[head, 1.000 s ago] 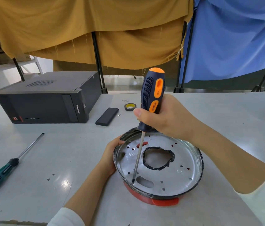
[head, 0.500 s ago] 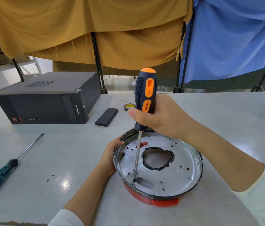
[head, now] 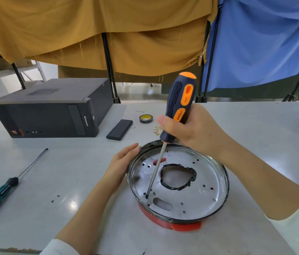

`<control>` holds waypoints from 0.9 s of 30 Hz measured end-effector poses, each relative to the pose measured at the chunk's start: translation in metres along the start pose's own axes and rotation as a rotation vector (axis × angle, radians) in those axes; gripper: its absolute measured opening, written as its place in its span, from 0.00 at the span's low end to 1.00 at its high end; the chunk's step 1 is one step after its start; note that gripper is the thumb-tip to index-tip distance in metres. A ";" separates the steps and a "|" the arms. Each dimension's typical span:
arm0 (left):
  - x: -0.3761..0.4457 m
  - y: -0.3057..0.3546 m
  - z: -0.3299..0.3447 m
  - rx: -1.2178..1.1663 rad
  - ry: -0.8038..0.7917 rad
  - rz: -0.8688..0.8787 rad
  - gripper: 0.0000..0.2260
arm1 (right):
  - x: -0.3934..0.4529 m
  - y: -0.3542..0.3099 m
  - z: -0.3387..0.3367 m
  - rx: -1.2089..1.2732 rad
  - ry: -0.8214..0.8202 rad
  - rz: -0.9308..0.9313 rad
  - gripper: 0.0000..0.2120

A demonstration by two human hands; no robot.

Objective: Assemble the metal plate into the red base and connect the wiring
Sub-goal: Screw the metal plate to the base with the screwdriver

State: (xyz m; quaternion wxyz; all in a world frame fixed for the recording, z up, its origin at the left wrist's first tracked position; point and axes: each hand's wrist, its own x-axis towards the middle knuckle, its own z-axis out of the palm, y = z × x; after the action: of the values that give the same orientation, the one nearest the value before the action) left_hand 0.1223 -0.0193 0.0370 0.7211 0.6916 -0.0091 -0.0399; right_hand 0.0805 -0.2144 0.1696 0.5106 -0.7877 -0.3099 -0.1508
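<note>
A round metal plate point(head: 196, 192) with several small holes and a black-taped centre opening sits in the red base point(head: 179, 225), whose rim shows at the front. My right hand point(head: 194, 133) grips the orange and dark-blue screwdriver point(head: 179, 100); its shaft slants down-left and the tip rests at a hole near the plate's front left. My left hand point(head: 121, 162) lies flat against the plate's left rim, fingers straight. No wiring is visible.
A black computer case point(head: 49, 111) stands at the back left. A green-handled screwdriver point(head: 3, 188) lies at the left. A black flat device point(head: 119, 129), a tape roll point(head: 146, 118) and small loose screws point(head: 157, 130) lie behind the plate. Cloth screens hang behind the table.
The screwdriver handle has tipped to the right while its tip stays at the same hole. My left hand's fingers have straightened along the rim.
</note>
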 end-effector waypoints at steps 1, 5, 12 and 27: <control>-0.003 0.007 -0.006 0.112 0.016 0.049 0.15 | -0.001 0.001 -0.003 -0.003 0.028 -0.003 0.17; -0.022 0.045 -0.031 0.577 -0.200 0.233 0.20 | -0.006 0.008 -0.013 0.081 0.137 0.024 0.18; -0.041 0.060 -0.018 0.972 -0.363 0.262 0.16 | -0.003 0.009 -0.021 0.210 0.332 0.052 0.16; -0.040 0.047 -0.008 0.773 -0.200 0.297 0.08 | -0.008 0.003 -0.031 0.229 0.371 0.066 0.16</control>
State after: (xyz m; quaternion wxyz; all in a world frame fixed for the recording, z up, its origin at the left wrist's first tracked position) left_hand 0.0856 -0.0067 0.0848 0.4021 0.8951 -0.1928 0.0041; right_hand 0.0783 -0.2457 0.1764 0.6497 -0.6930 -0.1999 -0.2401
